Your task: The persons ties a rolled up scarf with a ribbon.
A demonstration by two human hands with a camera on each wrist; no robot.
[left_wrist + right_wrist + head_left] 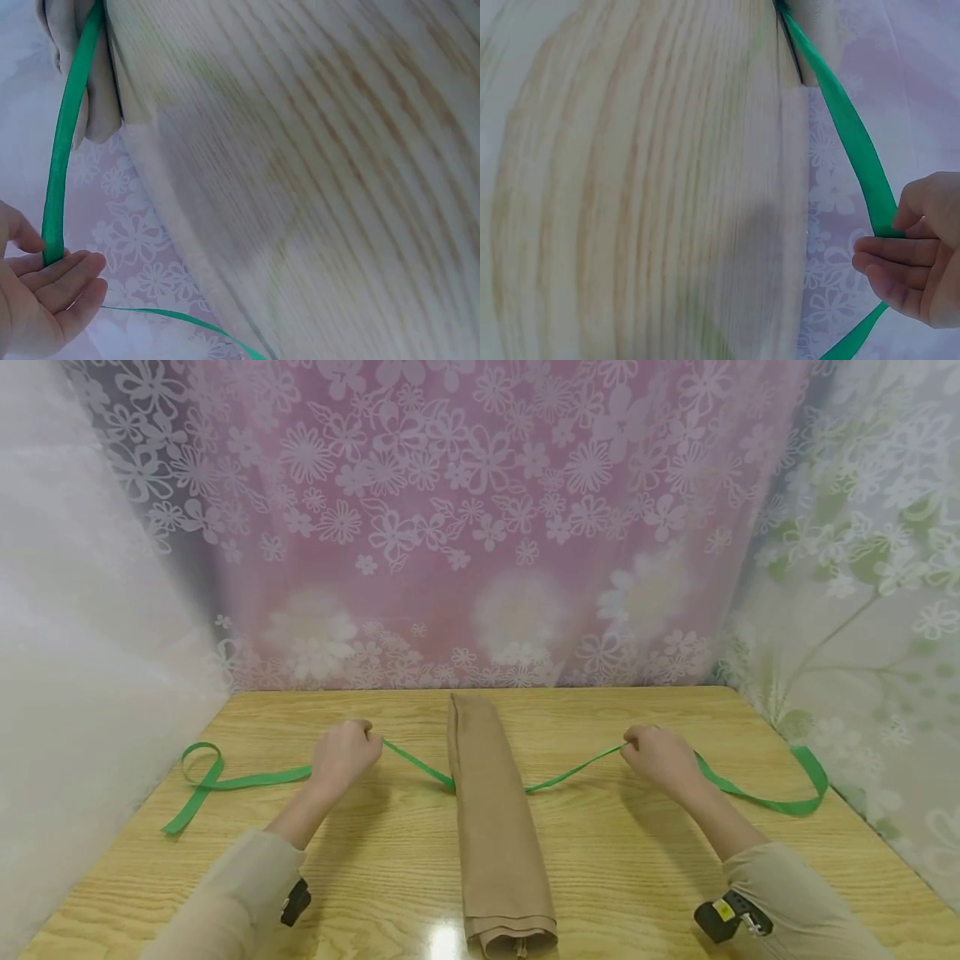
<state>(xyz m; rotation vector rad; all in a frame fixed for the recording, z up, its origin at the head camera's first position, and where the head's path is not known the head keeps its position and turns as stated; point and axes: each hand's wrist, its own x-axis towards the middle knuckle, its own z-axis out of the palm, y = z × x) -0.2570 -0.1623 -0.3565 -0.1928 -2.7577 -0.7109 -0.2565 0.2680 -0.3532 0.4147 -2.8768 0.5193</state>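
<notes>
A folded brown cloth (495,810) lies lengthwise down the middle of the table. From beneath it a green ribbon (420,766) comes out on both sides. My left hand (347,752) pinches the ribbon left of the cloth, raised over the table; in the left wrist view the thumb and fingers (71,281) hold the ribbon strip (64,150). On the other side my right hand (660,756) pinches the ribbon at a similar height, its thumb and fingers (900,255) around the strip (851,135). Both stretches slope down from the hands to the cloth's edges.
The left ribbon tail (202,785) loops on the wooden table (390,877), and the right tail (795,806) curves near the right edge. Patterned curtains (480,527) hang behind and at both sides. Each forearm wears a black wrist device (296,902).
</notes>
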